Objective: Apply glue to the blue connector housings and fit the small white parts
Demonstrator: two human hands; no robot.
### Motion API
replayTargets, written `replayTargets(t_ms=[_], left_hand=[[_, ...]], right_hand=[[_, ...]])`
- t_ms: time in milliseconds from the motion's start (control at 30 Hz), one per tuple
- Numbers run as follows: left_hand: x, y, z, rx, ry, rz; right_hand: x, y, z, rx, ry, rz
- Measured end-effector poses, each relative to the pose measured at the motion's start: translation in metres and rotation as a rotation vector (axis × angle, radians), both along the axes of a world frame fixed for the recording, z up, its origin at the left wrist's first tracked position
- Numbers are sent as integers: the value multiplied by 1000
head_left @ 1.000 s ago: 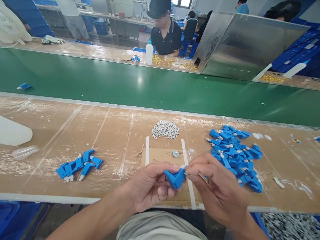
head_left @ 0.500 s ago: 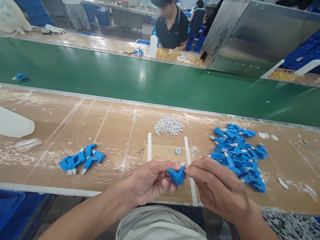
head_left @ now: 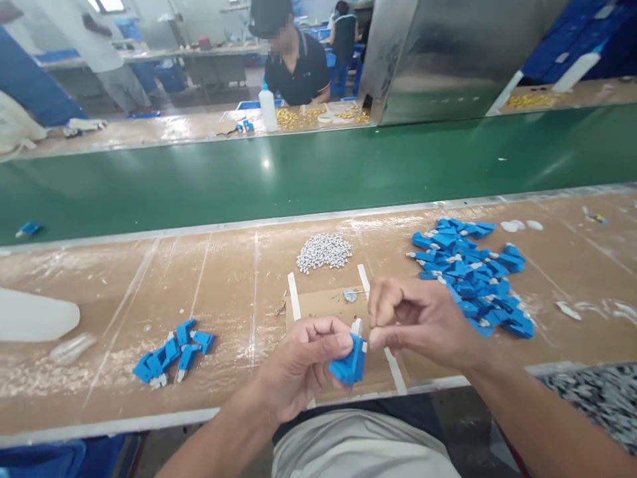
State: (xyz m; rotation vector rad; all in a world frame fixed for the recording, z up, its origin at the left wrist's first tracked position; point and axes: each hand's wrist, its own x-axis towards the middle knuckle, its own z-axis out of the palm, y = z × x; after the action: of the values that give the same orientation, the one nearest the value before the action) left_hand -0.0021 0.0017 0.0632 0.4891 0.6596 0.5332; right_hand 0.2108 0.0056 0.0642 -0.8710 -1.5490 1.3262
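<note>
My left hand (head_left: 311, 358) is closed round a blue plastic part (head_left: 350, 364) with a white tip pointing up and away. A small pale bit shows on that part's right side. Close to that side, my right hand (head_left: 423, 322) has its thumb and fingertips drawn together in a pinch; whatever is between them is too small or hidden to name. Both hands are above a piece of cardboard (head_left: 323, 305) with white tape strips at its sides. On the cardboard lies a blue-grey blob (head_left: 350, 295) with a thin stick in it.
Small grey pieces (head_left: 324, 252) form a heap beyond the cardboard. Many blue parts (head_left: 468, 265) are piled at right, several more (head_left: 174, 352) at left. A white bottle (head_left: 34, 315) lies at the left edge. Behind runs a green conveyor belt (head_left: 298, 176); a co-worker (head_left: 298, 73) sits across it.
My right hand has drawn back slightly and its fingers have lifted from the blue part. The blue part has turned in my left hand, its white tip now showing more. The camera view has tilted.
</note>
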Motion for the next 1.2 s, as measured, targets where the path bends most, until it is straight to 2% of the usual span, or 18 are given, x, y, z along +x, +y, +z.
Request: replayTargets(t_ms=[67,167,467,567,700,767,800,867,900,933,967,1033,1100,1200], left_hand=[[0,-2,1,35,17,12],[1,-3,-1,76,58,18],[8,-7,-6,150,65,4],[9,-11,-9,142,73,25],[13,-18,-15,244,26,116],[15,-20,-18,348,37,241],[15,-21,-20,389,54,315],[16,-22,-24,432,78,447],[16,-23,-26,441,80,488],[16,-23,-28,448,78,511],[15,-22,-31,456,77,520],[15,-22,-34,474,85,508],[14,-22,-36,494,107,490],[13,-24,-39,526,127,472]], right_hand=[[-3,0,-4,-239,194,52],[-9,-4,-11,-371,370,130],[-17,-11,-25,-461,462,130],[-17,-13,-36,-475,456,165],[-25,-22,-46,-446,461,84],[-31,-31,-45,-371,388,-56],[-34,-37,-44,-283,304,-177],[-40,-50,-40,25,55,-449],[-41,-56,-38,199,-72,-542],[-43,-62,-36,358,-181,-577],[-43,-67,-36,491,-267,-556],[-43,-74,-35,628,-374,-461],[-42,-76,-34,670,-424,-414],[-43,-75,-32,675,-452,-438]])
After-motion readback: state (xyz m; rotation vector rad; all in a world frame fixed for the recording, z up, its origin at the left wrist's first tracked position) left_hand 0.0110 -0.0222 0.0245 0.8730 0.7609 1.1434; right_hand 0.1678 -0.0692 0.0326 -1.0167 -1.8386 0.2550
